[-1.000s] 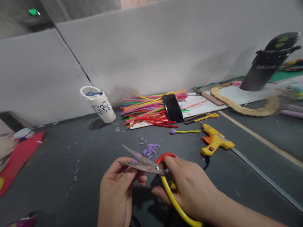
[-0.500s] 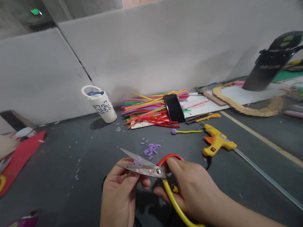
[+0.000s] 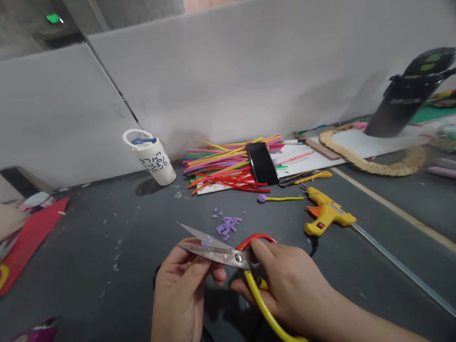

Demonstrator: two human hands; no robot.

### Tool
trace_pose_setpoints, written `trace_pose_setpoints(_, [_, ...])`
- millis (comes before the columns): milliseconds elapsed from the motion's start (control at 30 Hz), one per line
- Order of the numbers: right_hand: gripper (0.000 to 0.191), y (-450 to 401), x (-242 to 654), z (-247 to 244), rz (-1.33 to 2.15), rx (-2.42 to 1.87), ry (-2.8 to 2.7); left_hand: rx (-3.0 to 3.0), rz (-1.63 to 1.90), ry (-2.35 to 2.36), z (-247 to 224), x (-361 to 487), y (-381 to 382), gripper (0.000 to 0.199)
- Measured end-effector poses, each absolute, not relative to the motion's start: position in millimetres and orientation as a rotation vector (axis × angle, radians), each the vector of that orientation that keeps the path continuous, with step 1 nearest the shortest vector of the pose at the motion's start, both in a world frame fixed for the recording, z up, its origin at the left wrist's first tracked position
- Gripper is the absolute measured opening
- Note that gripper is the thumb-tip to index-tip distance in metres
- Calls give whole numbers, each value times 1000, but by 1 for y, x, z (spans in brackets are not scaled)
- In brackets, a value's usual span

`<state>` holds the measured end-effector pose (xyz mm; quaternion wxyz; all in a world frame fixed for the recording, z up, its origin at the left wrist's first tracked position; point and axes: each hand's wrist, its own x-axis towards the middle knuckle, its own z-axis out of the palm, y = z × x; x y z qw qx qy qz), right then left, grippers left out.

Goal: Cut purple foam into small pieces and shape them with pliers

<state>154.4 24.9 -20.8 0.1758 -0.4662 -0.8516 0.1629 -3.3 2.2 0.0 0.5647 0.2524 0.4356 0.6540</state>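
Note:
My right hand (image 3: 292, 283) grips a pair of scissors (image 3: 212, 254) with one red and one yellow handle. Their blades are parted and point left, over my left hand (image 3: 183, 292). The left fingers are pinched together behind the lower blade, on a small purple strip (image 3: 207, 240) that shows between the blades; the fingertips are partly hidden. Just beyond the blades, a loose pile of short purple cut pieces (image 3: 227, 226) lies on the dark table. Farther back is a yellow-green stem with a purple ball-shaped head (image 3: 262, 198).
A yellow hot glue gun (image 3: 328, 212) with a long clear glue stick lies at the right. Behind are a phone (image 3: 262, 162), a bundle of colourful strips (image 3: 220, 161), a white cup (image 3: 156, 161) and a black bottle (image 3: 401, 100). Red sheet (image 3: 39, 237) lies left.
The scissor blades have drawn slightly closer together, and the purple strip between them has shifted a little. Both hands stay in nearly the same place.

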Motion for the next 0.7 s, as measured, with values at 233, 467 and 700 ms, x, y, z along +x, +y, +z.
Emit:
trace_pose_setpoints(233, [38,26,153,-20,472,-1340,-2416,642,1502,1024,1,-4,2,6])
trace_pose_setpoints(467, [37,26,152,-21,444,-1324,-2398,658,1514,1013,0,-4,2,6])
trace_pose_setpoints(700, [35,25,152,-24,408,-1321,-2384,678,1500,1021,-1,-4,2,7])
